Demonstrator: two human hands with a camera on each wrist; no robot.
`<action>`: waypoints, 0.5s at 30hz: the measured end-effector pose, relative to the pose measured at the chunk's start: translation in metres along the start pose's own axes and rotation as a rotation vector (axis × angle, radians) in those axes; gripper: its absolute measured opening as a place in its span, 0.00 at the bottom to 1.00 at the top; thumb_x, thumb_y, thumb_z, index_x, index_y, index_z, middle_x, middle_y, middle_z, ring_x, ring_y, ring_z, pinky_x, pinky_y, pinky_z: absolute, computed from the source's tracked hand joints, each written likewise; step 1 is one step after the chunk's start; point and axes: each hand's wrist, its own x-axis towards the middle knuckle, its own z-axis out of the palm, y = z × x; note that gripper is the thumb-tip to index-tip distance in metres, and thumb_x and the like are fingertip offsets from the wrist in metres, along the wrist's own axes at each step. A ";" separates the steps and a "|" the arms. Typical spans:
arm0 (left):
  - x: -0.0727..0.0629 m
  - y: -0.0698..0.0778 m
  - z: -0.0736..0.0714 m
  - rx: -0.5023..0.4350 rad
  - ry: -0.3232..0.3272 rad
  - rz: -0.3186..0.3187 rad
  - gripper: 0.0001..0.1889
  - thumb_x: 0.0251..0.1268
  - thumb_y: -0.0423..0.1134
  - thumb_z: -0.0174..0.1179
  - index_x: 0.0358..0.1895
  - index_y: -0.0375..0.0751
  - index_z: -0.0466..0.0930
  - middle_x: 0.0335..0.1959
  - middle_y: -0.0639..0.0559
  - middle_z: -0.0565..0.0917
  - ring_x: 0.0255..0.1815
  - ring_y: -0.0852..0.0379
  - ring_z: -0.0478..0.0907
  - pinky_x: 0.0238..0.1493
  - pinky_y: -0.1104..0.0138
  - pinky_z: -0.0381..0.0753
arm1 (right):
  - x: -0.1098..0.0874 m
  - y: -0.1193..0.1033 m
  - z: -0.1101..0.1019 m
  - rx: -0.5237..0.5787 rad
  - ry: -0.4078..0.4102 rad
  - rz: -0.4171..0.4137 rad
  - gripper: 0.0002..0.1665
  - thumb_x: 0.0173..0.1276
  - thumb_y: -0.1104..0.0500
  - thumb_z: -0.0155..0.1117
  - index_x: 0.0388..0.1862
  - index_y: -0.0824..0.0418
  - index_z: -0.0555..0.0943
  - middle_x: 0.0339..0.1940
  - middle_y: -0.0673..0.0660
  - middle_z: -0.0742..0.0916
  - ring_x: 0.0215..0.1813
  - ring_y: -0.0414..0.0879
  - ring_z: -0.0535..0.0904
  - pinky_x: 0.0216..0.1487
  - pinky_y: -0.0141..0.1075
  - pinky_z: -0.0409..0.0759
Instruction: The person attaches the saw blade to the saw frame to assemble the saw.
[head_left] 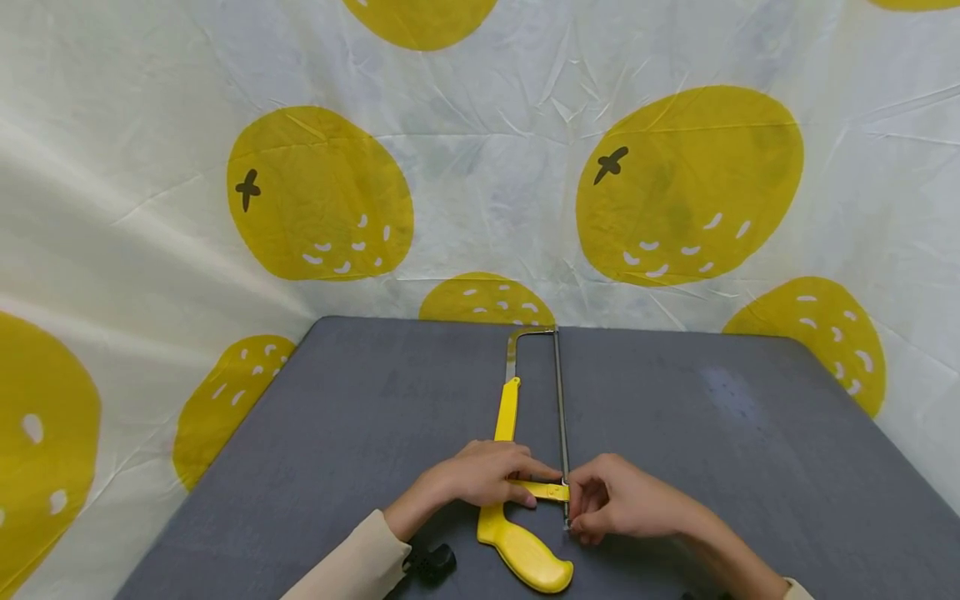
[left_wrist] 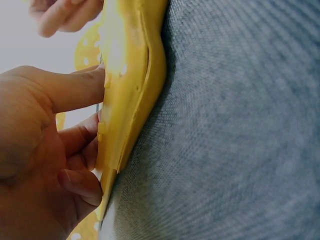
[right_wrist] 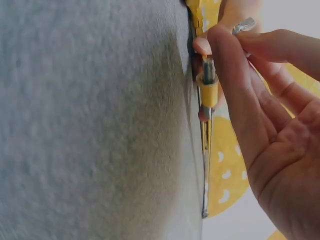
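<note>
A yellow hacksaw (head_left: pixel 525 557) lies flat on the grey table, its handle toward me and its blade (head_left: pixel 559 400) along the right side. My left hand (head_left: pixel 491 472) grips the yellow frame ahead of the handle, with index finger and thumb about the short crosspiece (head_left: pixel 551 491). Beside the blade's near end is my right hand (head_left: pixel 630 500). Its thumb and index finger pinch a small silvery wing nut (right_wrist: pixel 244 25), partly covered by the fingertips. In the right wrist view a metal pin (right_wrist: pixel 208 70) sticks out of the crosspiece's yellow collar.
The grey table (head_left: pixel 360 400) runs back to a hanging white cloth (head_left: pixel 495 192) printed with yellow fruit, which also rises on both sides. A black object (head_left: pixel 435 562) is by the left sleeve.
</note>
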 end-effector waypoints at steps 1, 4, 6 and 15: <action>0.000 0.000 0.000 -0.001 -0.001 -0.002 0.25 0.72 0.53 0.63 0.71 0.72 0.75 0.33 0.66 0.76 0.28 0.69 0.69 0.27 0.71 0.66 | -0.001 0.001 -0.002 0.010 0.002 0.003 0.03 0.68 0.68 0.68 0.34 0.66 0.84 0.31 0.70 0.89 0.28 0.42 0.88 0.32 0.47 0.87; 0.000 0.001 -0.001 -0.003 -0.003 -0.005 0.25 0.72 0.53 0.63 0.71 0.72 0.75 0.34 0.66 0.76 0.28 0.69 0.69 0.27 0.71 0.66 | -0.002 0.004 -0.006 0.040 -0.005 0.006 0.02 0.67 0.69 0.67 0.34 0.69 0.84 0.30 0.74 0.87 0.28 0.39 0.87 0.32 0.48 0.87; 0.000 0.001 -0.001 -0.001 -0.003 -0.006 0.25 0.72 0.53 0.63 0.71 0.72 0.75 0.34 0.66 0.76 0.28 0.69 0.69 0.27 0.71 0.66 | -0.002 0.006 -0.007 0.071 -0.015 0.010 0.04 0.68 0.69 0.67 0.34 0.72 0.84 0.31 0.78 0.86 0.28 0.37 0.87 0.33 0.50 0.87; 0.002 0.000 0.000 0.005 0.000 -0.001 0.24 0.73 0.54 0.62 0.71 0.72 0.75 0.34 0.66 0.76 0.28 0.70 0.69 0.27 0.72 0.66 | -0.002 0.009 -0.011 0.049 0.028 0.084 0.08 0.66 0.68 0.68 0.38 0.74 0.81 0.27 0.67 0.88 0.26 0.38 0.86 0.29 0.43 0.87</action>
